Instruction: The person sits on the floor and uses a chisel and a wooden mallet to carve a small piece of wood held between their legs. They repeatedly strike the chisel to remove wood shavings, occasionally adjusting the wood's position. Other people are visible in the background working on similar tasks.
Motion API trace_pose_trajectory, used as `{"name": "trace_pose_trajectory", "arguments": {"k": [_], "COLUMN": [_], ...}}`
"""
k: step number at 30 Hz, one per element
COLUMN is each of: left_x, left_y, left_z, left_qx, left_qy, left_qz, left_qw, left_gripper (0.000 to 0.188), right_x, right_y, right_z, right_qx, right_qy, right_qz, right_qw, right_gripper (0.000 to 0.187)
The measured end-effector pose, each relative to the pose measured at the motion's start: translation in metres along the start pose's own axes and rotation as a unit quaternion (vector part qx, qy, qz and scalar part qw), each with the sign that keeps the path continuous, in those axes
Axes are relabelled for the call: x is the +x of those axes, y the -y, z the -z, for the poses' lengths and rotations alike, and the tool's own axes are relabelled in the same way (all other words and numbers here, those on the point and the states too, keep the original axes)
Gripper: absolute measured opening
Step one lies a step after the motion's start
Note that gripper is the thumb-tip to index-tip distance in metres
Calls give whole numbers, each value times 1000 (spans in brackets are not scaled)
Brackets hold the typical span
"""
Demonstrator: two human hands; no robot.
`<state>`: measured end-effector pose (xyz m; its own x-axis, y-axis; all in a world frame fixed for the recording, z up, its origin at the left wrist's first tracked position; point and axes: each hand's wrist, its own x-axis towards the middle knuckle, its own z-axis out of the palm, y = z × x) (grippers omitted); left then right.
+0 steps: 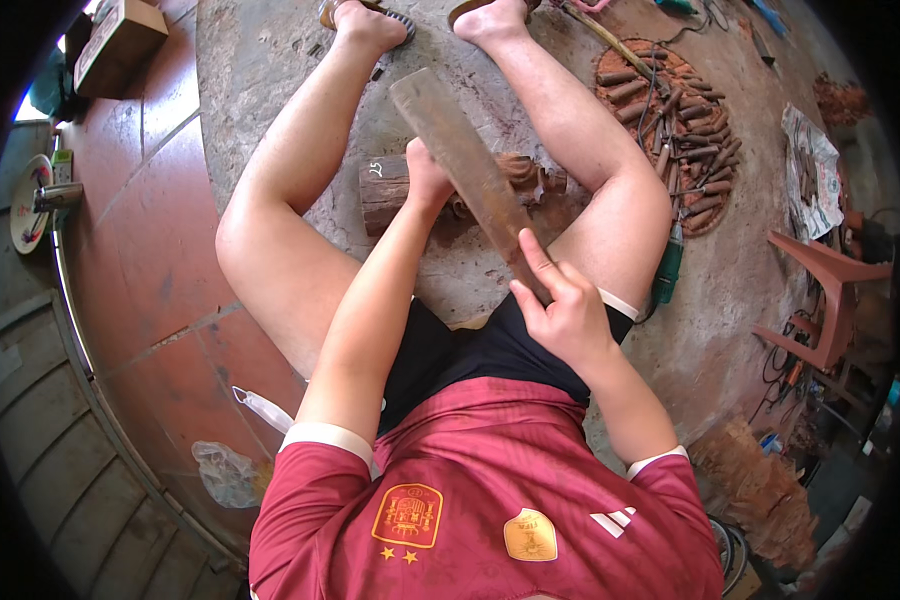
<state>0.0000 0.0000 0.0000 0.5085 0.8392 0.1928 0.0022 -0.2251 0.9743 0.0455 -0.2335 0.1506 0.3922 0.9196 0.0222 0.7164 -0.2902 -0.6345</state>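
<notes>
Here the wooden mallet (467, 160) lies gripped between the right hand (562, 312) fingers (535, 255).

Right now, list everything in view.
mallet: one, brown wood, raised over the log
log: one, dark brown, part carved, on the floor between the legs
chisels: many, brown, heaped on the floor at right
power tool: one, green, by the right thigh
chair: one, red plastic, tipped at right
box: one, brown, upper left
plastic bag: one, clear, lower left
left hand: on the log
right hand: grips the mallet handle
</notes>
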Motion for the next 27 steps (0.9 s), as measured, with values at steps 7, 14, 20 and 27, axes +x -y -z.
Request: {"name": "trace_pose_trajectory", "arguments": {"k": [7,14,20,27], "left_x": [3,-4,-3,4], "left_y": [-18,-25,-7,-10], "left_z": [0,-17,-17,21], "left_qx": [46,12,-56,-312], "left_qy": [39,50,93,-16], "left_qz": [-51,-14,28,147], "left_qw": [997,999,994,939], "left_gripper": [13,9,8,30], "right_x": [-10,-23,-23,-24], "right_y": [-1,-6,-3,1], "right_z": [-7,-11,16,23], "right_qx": [53,79,108,185], "right_qy": [-73,-130,-79,-110], "right_qz": [23,11,-28,-38], "right_qw": [996,988,991,976], "right_gripper": [69,67,67,65]}}
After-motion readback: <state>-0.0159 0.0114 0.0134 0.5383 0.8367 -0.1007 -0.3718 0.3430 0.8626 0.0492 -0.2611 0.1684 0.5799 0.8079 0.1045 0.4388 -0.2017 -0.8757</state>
